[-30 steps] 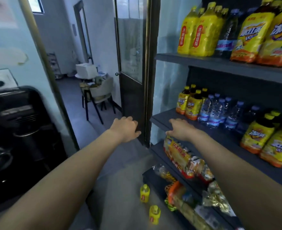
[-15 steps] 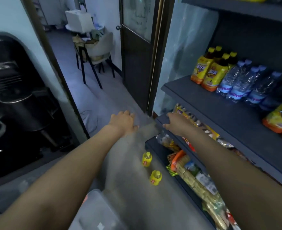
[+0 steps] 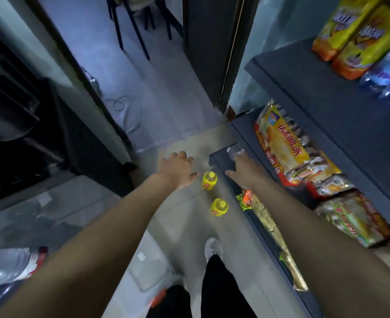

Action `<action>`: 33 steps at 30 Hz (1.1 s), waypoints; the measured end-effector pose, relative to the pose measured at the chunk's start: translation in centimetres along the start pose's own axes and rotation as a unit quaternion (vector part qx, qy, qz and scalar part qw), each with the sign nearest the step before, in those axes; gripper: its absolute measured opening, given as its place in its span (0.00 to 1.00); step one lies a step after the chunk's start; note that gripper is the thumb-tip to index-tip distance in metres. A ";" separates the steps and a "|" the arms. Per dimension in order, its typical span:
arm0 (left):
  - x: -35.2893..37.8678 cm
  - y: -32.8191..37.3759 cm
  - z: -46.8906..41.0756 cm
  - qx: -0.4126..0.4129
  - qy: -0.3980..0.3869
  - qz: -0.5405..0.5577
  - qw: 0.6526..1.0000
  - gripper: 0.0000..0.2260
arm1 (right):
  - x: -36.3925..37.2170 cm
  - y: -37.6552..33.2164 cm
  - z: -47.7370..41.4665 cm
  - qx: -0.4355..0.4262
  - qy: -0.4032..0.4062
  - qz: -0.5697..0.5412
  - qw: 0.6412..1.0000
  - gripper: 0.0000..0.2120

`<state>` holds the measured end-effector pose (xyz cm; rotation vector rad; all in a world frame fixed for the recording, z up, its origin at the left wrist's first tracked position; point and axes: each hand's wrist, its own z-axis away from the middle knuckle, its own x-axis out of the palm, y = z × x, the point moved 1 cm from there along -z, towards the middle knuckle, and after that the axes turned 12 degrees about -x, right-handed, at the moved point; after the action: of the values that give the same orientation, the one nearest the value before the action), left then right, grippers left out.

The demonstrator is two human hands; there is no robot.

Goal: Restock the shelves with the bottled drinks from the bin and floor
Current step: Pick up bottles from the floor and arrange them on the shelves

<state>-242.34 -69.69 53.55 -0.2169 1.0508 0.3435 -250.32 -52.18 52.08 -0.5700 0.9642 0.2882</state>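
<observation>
Yellow far bottle (image 3: 209, 180), upright on the floor (image 3: 184, 226), looks light, stiff, perhaps slick, best gripped round its body; left hand (image 3: 176, 169) and right hand (image 3: 244, 171) flank it, spread, empty.

Two small yellow bottles stand upright on the floor (image 3: 184, 228) just beside the shelf unit, yellow caps up: the far bottle (image 3: 209, 180) and the near bottle (image 3: 219, 207), close but apart. On the dark upper shelf (image 3: 315, 99) stand yellow-labelled bottles (image 3: 350, 35) and blurred water bottles (image 3: 389, 76).

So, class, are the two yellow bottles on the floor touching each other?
Apart. The head view shows a strip of bare floor between the farther bottle and the nearer bottle.
</observation>
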 end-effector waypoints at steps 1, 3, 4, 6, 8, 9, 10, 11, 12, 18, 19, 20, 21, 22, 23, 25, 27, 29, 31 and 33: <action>0.9 0.5 -0.9 -0.007 -0.014 0.011 1.000 0.23 | 0.8 0.8 -0.7 0.001 -0.013 -0.010 1.000 0.26; 2.8 1.3 -2.5 -0.019 -0.037 0.035 0.999 0.23 | 2.5 2.6 -2.0 0.008 -0.039 -0.025 0.999 0.25; 3.6 1.8 -3.2 -0.024 -0.042 0.046 0.998 0.22 | 3.3 3.5 -2.7 0.010 -0.045 -0.031 0.998 0.24; 5.4 2.6 -4.8 -0.033 -0.050 0.064 0.996 0.22 | 5.0 5.1 -3.9 0.016 -0.056 -0.044 0.997 0.23; 7.1 3.1 -6.0 -0.037 -0.053 0.072 0.995 0.21 | 6.4 6.2 -4.7 0.013 -0.065 -0.052 0.996 0.24; 8.2 3.5 -6.8 -0.039 -0.058 0.075 0.995 0.21 | 7.4 7.0 -5.3 0.015 -0.071 -0.059 0.996 0.25; 9.3 3.8 -7.5 -0.041 -0.064 0.077 0.994 0.21 | 8.4 7.8 -5.8 0.020 -0.074 -0.069 0.995 0.26; 10.5 4.0 -8.2 -0.041 -0.072 0.077 0.994 0.21 | 9.5 8.5 -6.3 0.028 -0.078 -0.083 0.993 0.25; 11.6 4.2 -8.7 -0.043 -0.079 0.079 0.993 0.21 | 10.6 9.2 -6.7 0.039 -0.080 -0.098 0.991 0.24; 18.8 4.5 -12.0 -0.045 -0.095 0.106 0.989 0.19 | 17.0 12.9 -8.9 0.076 -0.072 -0.172 0.979 0.21; 20.0 4.4 -12.7 -0.044 -0.098 0.114 0.988 0.19 | 18.2 13.5 -9.5 0.085 -0.070 -0.180 0.978 0.21; 21.3 4.3 -13.3 -0.043 -0.104 0.120 0.986 0.19 | 19.4 14.0 -10.0 0.096 -0.068 -0.185 0.976 0.21; 22.6 4.2 -13.9 -0.044 -0.110 0.125 0.985 0.19 | 20.6 14.5 -10.5 0.105 -0.065 -0.188 0.974 0.21; 23.9 4.1 -14.6 -0.044 -0.114 0.129 0.984 0.19 | 21.9 15.0 -11.0 0.113 -0.062 -0.192 0.973 0.20; 25.3 3.9 -15.2 -0.045 -0.120 0.134 0.983 0.19 | 23.2 15.5 -11.4 0.121 -0.060 -0.196 0.971 0.20; 28.1 3.7 -16.4 -0.048 -0.130 0.145 0.980 0.19 | 25.9 16.4 -12.2 0.132 -0.060 -0.204 0.968 0.20; 30.8 3.7 -17.4 -0.046 -0.141 0.155 0.977 0.19 | 28.4 17.3 -12.9 0.141 -0.056 -0.223 0.963 0.21; 33.3 4.0 -18.3 -0.043 -0.151 0.167 0.973 0.18 | 30.9 18.2 -13.5 0.150 -0.050 -0.241 0.958 0.22; 35.8 4.3 -19.3 -0.038 -0.158 0.184 0.970 0.18 | 33.1 19.1 -13.9 0.156 -0.046 -0.253 0.954 0.24; 38.1 4.7 -20.3 -0.037 -0.164 0.210 0.963 0.17 | 35.2 19.9 -14.4 0.162 -0.036 -0.267 0.949 0.25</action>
<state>-243.36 -65.53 10.29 0.0021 0.7491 0.7762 -250.44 -44.81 9.76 -0.4924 0.7320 -0.3297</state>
